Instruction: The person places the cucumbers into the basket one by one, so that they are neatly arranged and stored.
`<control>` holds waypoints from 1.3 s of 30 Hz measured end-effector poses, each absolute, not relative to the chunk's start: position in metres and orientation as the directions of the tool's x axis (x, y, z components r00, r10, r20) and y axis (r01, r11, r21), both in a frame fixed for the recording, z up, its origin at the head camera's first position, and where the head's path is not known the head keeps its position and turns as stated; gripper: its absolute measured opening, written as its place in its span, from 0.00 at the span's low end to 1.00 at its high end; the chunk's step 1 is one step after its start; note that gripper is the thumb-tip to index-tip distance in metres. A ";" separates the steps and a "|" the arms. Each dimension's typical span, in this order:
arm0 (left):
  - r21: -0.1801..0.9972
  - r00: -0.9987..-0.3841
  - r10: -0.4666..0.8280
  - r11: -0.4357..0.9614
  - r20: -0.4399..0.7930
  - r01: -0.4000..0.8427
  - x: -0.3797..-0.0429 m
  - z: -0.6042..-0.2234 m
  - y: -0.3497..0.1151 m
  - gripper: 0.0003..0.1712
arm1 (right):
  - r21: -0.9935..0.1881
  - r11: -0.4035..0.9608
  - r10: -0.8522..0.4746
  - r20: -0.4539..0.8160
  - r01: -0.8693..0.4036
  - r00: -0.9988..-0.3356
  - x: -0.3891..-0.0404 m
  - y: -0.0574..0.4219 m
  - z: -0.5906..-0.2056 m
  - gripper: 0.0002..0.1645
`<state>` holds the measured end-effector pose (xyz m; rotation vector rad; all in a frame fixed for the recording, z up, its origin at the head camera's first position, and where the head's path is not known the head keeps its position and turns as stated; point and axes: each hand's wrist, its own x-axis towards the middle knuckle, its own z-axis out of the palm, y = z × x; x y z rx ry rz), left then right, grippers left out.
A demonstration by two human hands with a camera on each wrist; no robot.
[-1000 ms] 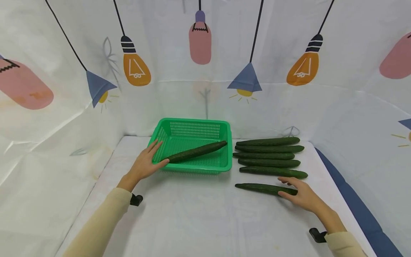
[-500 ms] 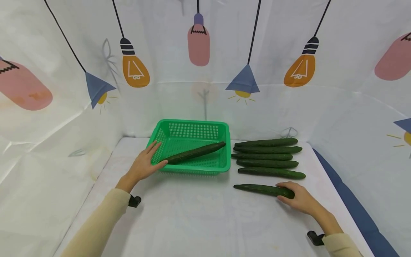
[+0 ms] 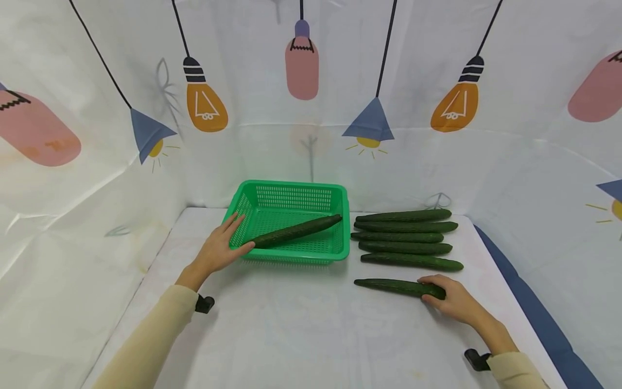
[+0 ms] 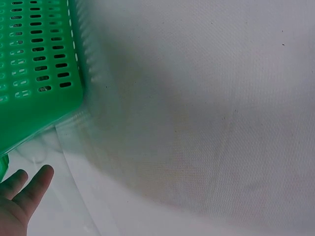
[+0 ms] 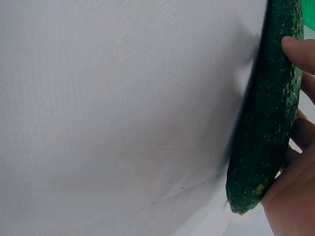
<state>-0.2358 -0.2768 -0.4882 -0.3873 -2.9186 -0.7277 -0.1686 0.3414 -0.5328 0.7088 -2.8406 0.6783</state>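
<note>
A green plastic basket point(image 3: 301, 256) stands at the back of the table, with one cucumber point(image 3: 297, 230) lying slanted inside it. My left hand point(image 3: 215, 253) rests at the basket's front left corner, its fingers spread and straight. At the right, my right hand point(image 3: 455, 298) grips the near end of a single cucumber point(image 3: 386, 285), which lies apart from the others. In the right wrist view the thumb presses on this cucumber's point(image 5: 266, 123) dark bumpy skin, and the other fingers are partly hidden behind it. The left wrist view catches the basket's slotted wall point(image 4: 39, 115) and two fingers point(image 4: 35, 191).
Several more cucumbers point(image 3: 410, 260) lie side by side in a row right of the basket. A white cloth point(image 3: 291, 335) covers the table. Behind and at the sides hangs a white curtain point(image 3: 272, 146) printed with lamps. A blue strip point(image 3: 529, 302) runs along the right edge.
The right hand's fingers and thumb have closed round the end of the front cucumber, which lies nearly where it was. My left hand has stayed at the basket.
</note>
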 end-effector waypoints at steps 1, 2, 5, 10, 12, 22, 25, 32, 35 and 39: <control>0.446 -0.962 0.219 0.853 0.166 0.271 -0.236 -0.488 -0.277 0.52 | -0.391 0.787 -0.414 0.239 -0.477 -0.878 -0.169 0.341 -0.533 0.22; 0.445 -0.962 0.218 0.854 0.164 0.269 -0.235 -0.488 -0.277 0.52 | -0.389 0.787 -0.415 0.242 -0.479 -0.877 -0.169 0.341 -0.532 0.22; 0.446 -0.963 0.215 0.855 0.164 0.266 -0.235 -0.488 -0.277 0.52 | -0.387 0.782 -0.420 0.253 -0.489 -0.872 -0.168 0.341 -0.532 0.22; 0.450 -0.963 0.214 0.852 0.165 0.266 -0.235 -0.488 -0.277 0.52 | -0.392 0.774 -0.422 0.268 -0.498 -0.866 -0.168 0.340 -0.531 0.21; 0.450 -0.963 0.214 0.853 0.163 0.266 -0.235 -0.488 -0.277 0.52 | -0.400 0.772 -0.418 0.265 -0.494 -0.869 -0.168 0.340 -0.531 0.21; 0.456 -0.964 0.213 0.851 0.156 0.262 -0.235 -0.487 -0.277 0.52 | -0.446 0.766 -0.401 0.231 -0.462 -0.887 -0.173 0.339 -0.535 0.20; 0.453 -0.963 0.213 0.851 0.162 0.265 -0.236 -0.488 -0.276 0.52 | -0.464 0.760 -0.402 0.213 -0.455 -0.890 -0.175 0.336 -0.535 0.19; 0.453 -0.964 0.212 0.851 0.163 0.264 -0.236 -0.488 -0.276 0.52 | -0.462 0.754 -0.424 0.200 -0.466 -0.883 -0.183 0.325 -0.531 0.19; 0.450 -0.964 0.210 0.854 0.160 0.261 -0.236 -0.488 -0.276 0.52 | -0.454 0.745 -0.442 0.212 -0.488 -0.872 -0.189 0.320 -0.528 0.19; 0.447 -0.965 0.209 0.856 0.160 0.259 -0.236 -0.488 -0.276 0.52 | -0.447 0.728 -0.472 0.224 -0.520 -0.853 -0.195 0.316 -0.520 0.20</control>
